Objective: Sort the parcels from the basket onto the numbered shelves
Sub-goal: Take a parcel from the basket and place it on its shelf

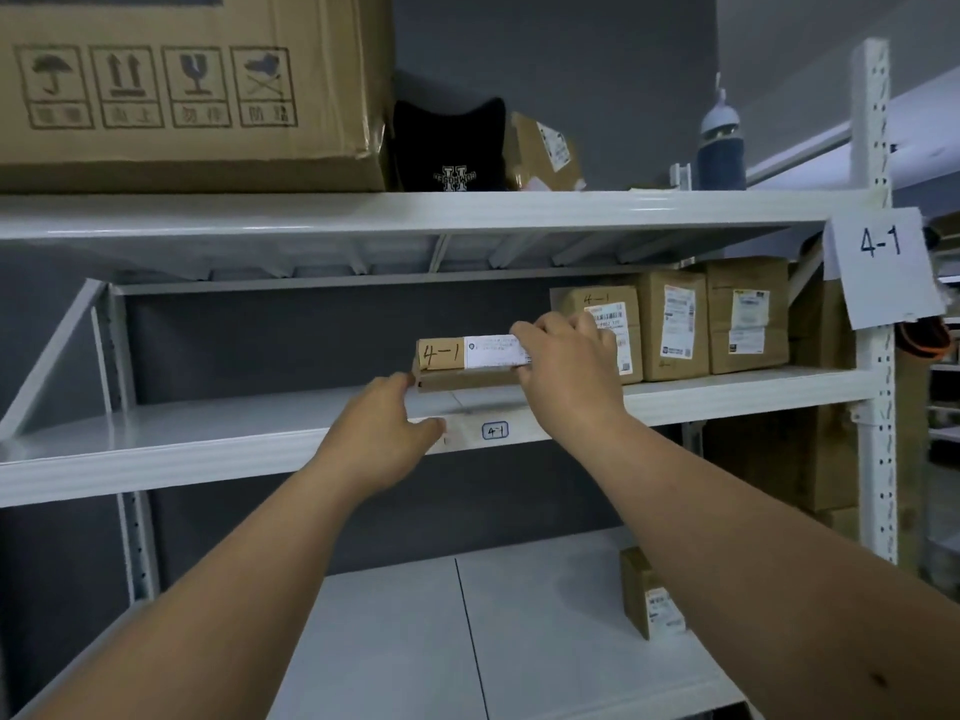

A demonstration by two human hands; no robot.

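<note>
- A flat brown parcel [457,363] marked "4-1" sits at the centre of the frame, on or just above the middle shelf [208,433]; contact with the board cannot be told.
- The right hand [566,371] grasps the parcel's right end, fingers curled over its top edge and covering part of the white label.
- The left hand [382,433] lies lower left of the parcel, fingers loosely bent, fingertips touching or just short of the lower left corner; it holds nothing.
- Just right of the held parcel, three upright parcels [675,324] stand side by side, filling the shelf up to the white upright post [875,304] at the right edge.
- Left of the parcel the shelf board runs bare to the diagonal brace at centre left.
- A small "4-1" tag [494,431] is on the shelf's front lip, below the parcel; a paper sign [883,267] with the same number hangs on the post.
- On the top shelf: a large carton [182,90] upper left, a black cap [449,148], a small box, a bottle [719,142].
- On the lower shelf, lower right, one small parcel [649,595] stands beside the right forearm.
</note>
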